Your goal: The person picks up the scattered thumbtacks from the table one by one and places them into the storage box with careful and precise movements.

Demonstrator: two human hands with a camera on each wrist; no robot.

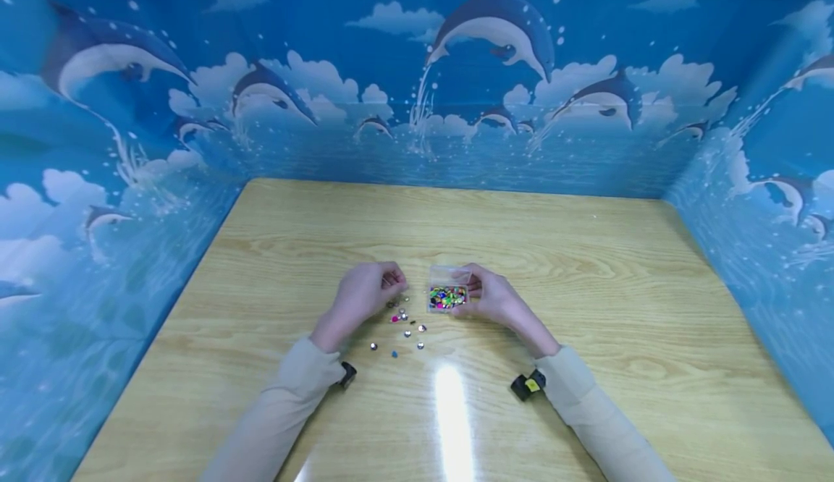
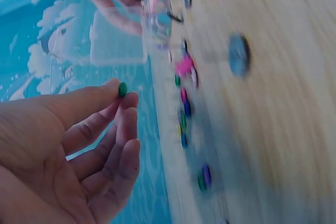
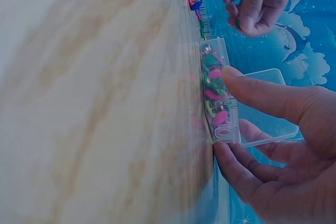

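My left hand (image 1: 365, 292) is raised beside the scattered tacks and pinches a green thumbtack (image 2: 123, 89) between thumb and index finger. The other fingers curl loosely below it. With thumb and fingers, my right hand (image 1: 498, 299) holds a small clear plastic box (image 3: 224, 136) at its sides, the box standing on the table. Its hinged lid (image 3: 268, 106) is tipped back at the far side. Many colourful thumbtacks (image 1: 448, 296) fill the box. Between the hands, several loose tacks lie on the wood, among them a pink thumbtack (image 1: 394, 318) and a blue thumbtack (image 1: 394, 354).
The wood-grain table (image 1: 586, 308) extends around both arms. Dolphin-print curtains (image 1: 417, 134) enclose its back and sides. A black wrist camera (image 1: 529, 384) is strapped by the right cuff, another camera (image 1: 348, 375) by the left cuff.
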